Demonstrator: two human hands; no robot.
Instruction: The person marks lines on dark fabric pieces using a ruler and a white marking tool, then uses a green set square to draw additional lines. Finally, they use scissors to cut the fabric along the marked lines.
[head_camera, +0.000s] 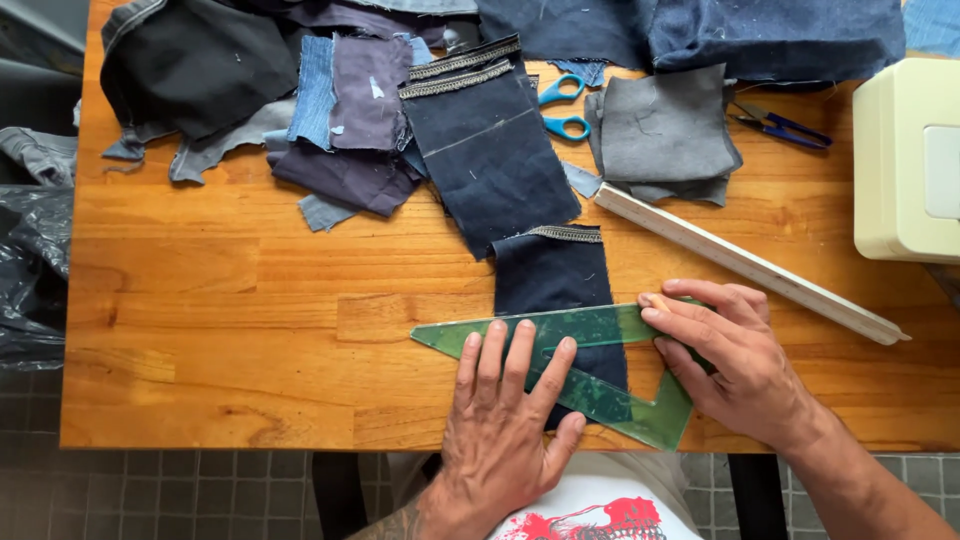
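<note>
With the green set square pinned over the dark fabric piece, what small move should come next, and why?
Probably draw the right hand leftward along the green set square. Its fingers pinch a small marker at the top edge, while the left hand presses the square flat across the dark fabric piece.

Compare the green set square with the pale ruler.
The set square is a green, see-through triangle; the ruler is a pale, opaque, straight bar. The set square lies on dark cloth under the left hand and right hand; the ruler lies untouched. Both rest on the table.

Left hand (505, 400) flat on green set square (600, 362) — dark denim piece (553, 275) beneath
</note>
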